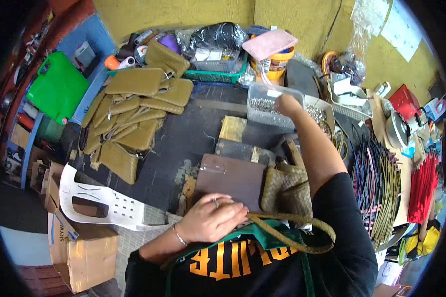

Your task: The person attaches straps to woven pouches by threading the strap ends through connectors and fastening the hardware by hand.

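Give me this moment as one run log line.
Left hand: holding olive strap | Right hand: in clear bin of small metal pieces | Nearby: flat brown panel

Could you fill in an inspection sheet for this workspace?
Surface: dark tabletop, scuffed beside the brown panel.
Job's things: olive strap, forming a loop; woven olive piece; clear bin with small metallic parts.
Clutter: heaped olive pouches; green tray, loaded; bundled strips at right.
Hands: left hand at the strap's end, apparently gripping it; right hand in the bin, fingertips hidden.
Cables: thin dark line on the wall, cord or crack unclear.
Surroundings: yellow wall, green jerrycan, cardboard box.
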The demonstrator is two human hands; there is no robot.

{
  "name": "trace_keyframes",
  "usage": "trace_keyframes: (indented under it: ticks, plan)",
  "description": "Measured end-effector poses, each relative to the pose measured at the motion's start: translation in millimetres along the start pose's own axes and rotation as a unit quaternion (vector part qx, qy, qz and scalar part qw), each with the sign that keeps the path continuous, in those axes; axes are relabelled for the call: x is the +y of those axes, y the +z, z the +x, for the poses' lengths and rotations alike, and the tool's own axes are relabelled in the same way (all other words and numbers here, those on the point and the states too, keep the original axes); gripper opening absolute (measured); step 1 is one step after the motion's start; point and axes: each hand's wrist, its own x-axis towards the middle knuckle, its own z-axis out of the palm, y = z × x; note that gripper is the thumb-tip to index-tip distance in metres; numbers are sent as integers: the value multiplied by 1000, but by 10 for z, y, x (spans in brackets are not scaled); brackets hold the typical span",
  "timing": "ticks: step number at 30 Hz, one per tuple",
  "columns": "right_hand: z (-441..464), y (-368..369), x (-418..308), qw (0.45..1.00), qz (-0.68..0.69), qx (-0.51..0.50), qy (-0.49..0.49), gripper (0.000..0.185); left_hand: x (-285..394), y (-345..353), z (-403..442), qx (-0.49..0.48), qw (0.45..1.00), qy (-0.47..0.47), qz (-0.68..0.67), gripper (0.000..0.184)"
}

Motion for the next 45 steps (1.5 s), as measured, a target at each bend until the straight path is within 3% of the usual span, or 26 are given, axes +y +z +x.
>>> trace_keyframes:
  ticks: [2, 3, 5, 6, 8, 12, 15, 17, 28, 30, 32, 34, 40, 42, 45]
  plan:
    - [140, 237, 25, 994, -36, -91, 47, 24, -16, -19, -3, 13, 1000, -11, -9, 27]
    - [177, 276, 49, 994, -37, -95, 43, 24, -40, -12, 1, 19, 999, -16, -20, 27]
    - [227, 354, 122, 987, -114, -87, -73, 21, -74, 14, 24, 28, 999, -28, -34, 28]
    - [225, 367, 109, 986, -115, -93, -75, 21, -80, 22, 45, 17, 999, -23, -35, 28]
    - [198, 379, 93, 996, -67, -59, 16, 20, -76, 54, 65, 5, 999, -19, -40, 28]
    - [183, 376, 123, 997, -31, -69, -1, 20, -90, 93, 72, -11, 998, -15, -60, 26]
    - [205, 498, 155, 999, -27, -11, 20, 20, -82, 79, 80, -16, 997, -19, -80, 24]
    - [174, 497, 165, 991, 78, 17, 104, 21, -86, 71, 85, -18, 997, -13, -78, 24]
    - [29, 260, 50, 971, 145, 139, 132, 19, -95, 55, 35, -12, 997, 2, -81, 24]
    - [-133, 6, -105, 913, 229, 279, 193, 17, -86, 36, 57, -21, 998, 4, -67, 26]
    - [-202, -153, -92, 854, 424, 255, 160, 13, -98, 21, 76, -41, 997, 5, -59, 27]
    - [-528, -416, -367, 717, 663, 201, 74, 12, -101, 41, 78, -35, 998, 2, -55, 28]
    - [-1903, -751, -1172, 668, 743, -4, 41, 16, -58, 104, 110, -8, 998, 39, -53, 16]
    - [-2217, -739, -1385, 610, 788, -63, 54, 14, -8, 108, 140, -24, 996, 31, -77, 16]
    - [-2545, -636, -1649, 601, 795, -28, 74, 11, 57, 139, 162, -20, 995, 57, -76, 15]
